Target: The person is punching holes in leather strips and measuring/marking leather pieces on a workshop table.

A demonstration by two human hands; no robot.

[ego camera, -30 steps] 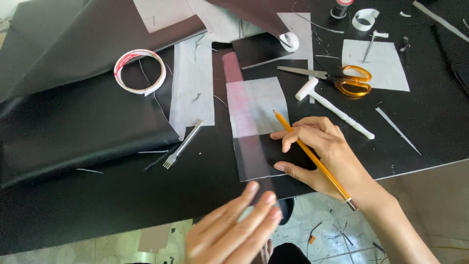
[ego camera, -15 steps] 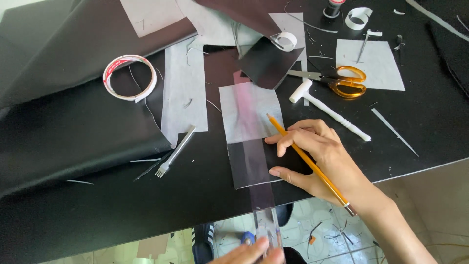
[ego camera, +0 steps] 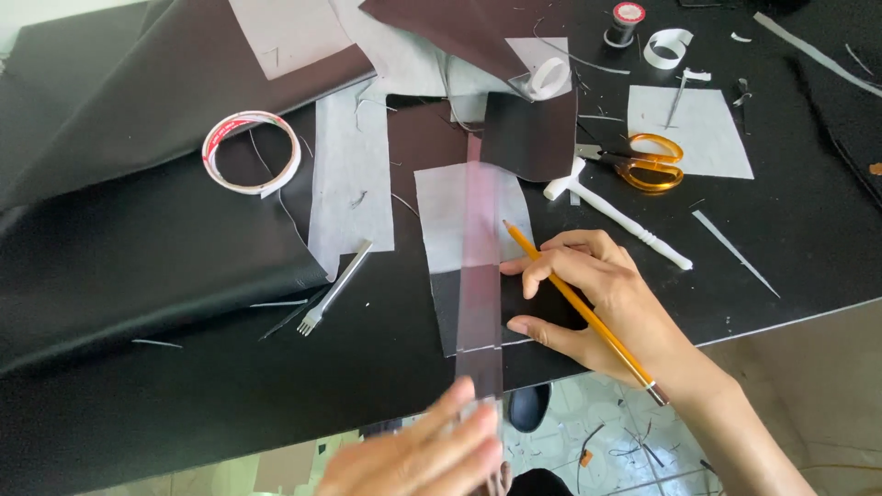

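Note:
My right hand (ego camera: 606,294) grips an orange pencil (ego camera: 588,317) whose tip points at the right edge of a long translucent ruler (ego camera: 480,276). The fingertips press on a dark leather piece (ego camera: 551,312) beside the ruler. The ruler lies lengthwise over a white paper pattern (ego camera: 450,220) and reaches past the table's front edge. My left hand (ego camera: 423,455), blurred, is stretched flat with fingers apart at the ruler's near end.
A tape roll (ego camera: 251,152) rests on a big black leather sheet (ego camera: 138,248) at the left. A metal pronged chisel (ego camera: 333,289) lies left of the pattern. Orange-handled scissors (ego camera: 643,163), a white tool (ego camera: 616,216) and a thread spool (ego camera: 627,20) are at the back right.
My left hand dropped below the table edge, then came back up to the ruler's near end. The right hand and pencil stayed in place on the leather.

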